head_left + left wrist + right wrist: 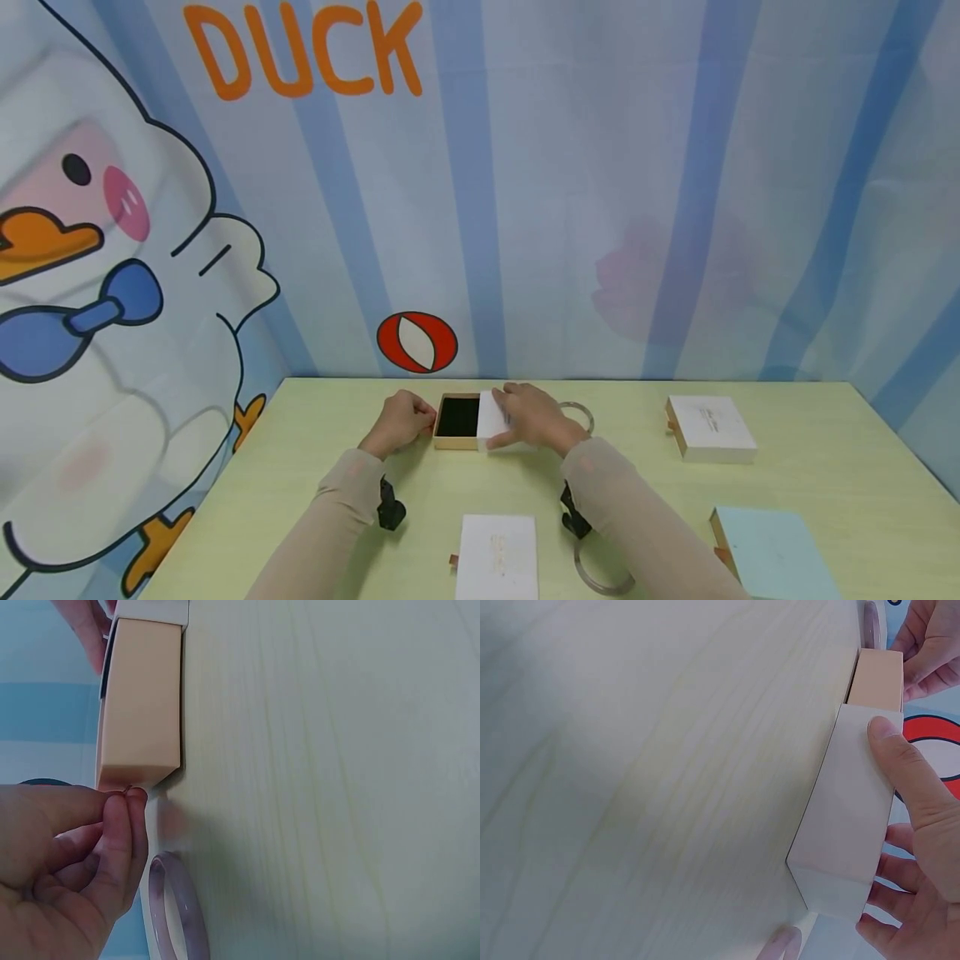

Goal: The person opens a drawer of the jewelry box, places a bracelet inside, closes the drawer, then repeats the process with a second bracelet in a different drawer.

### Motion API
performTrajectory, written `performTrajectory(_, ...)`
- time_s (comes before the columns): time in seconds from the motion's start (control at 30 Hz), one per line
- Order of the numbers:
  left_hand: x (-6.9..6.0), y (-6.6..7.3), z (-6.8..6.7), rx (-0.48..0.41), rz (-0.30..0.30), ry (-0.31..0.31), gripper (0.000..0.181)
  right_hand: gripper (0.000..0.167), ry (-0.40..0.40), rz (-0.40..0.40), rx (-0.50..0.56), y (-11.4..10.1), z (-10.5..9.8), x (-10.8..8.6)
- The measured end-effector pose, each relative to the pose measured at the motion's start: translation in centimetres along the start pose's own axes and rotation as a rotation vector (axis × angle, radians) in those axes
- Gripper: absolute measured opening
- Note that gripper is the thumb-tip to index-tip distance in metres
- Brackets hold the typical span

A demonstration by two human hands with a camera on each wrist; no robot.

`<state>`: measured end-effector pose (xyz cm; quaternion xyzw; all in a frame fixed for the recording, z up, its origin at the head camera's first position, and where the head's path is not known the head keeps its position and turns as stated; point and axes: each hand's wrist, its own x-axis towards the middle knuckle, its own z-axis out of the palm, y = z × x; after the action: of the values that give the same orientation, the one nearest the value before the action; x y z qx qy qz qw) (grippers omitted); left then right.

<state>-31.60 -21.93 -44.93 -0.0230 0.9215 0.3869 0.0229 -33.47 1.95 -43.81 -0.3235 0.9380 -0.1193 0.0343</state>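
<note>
A tan drawer (456, 444) with a black lining (458, 417) stands partly out of its white sleeve (491, 419) near the table's back edge. The left hand (401, 423) pinches something small at the drawer's left end; in the left wrist view the fingertips of this hand (82, 862) meet at the end of the tan drawer (142, 697). Over the white sleeve lies the right hand (536, 417). From the right wrist view, the thumb of the right hand (930, 817) is on one side of the white sleeve (840, 802), with the other fingers along its far side.
A white box (497, 557) lies at the front middle, another white box (712, 428) at the back right, a light blue box (776, 552) at the front right. One ring (588, 414) is behind the right hand, another ring (600, 585) by the right forearm. A patterned curtain (570, 183) hangs behind.
</note>
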Motion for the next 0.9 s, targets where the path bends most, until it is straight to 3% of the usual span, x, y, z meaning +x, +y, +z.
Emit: performTrajectory(0.9, 0.12, -0.35, -0.12, 0.018, -0.009, 0.010, 0.012, 0.091, -0.002, -0.003, 0.004, -0.01, -0.16, -0.12)
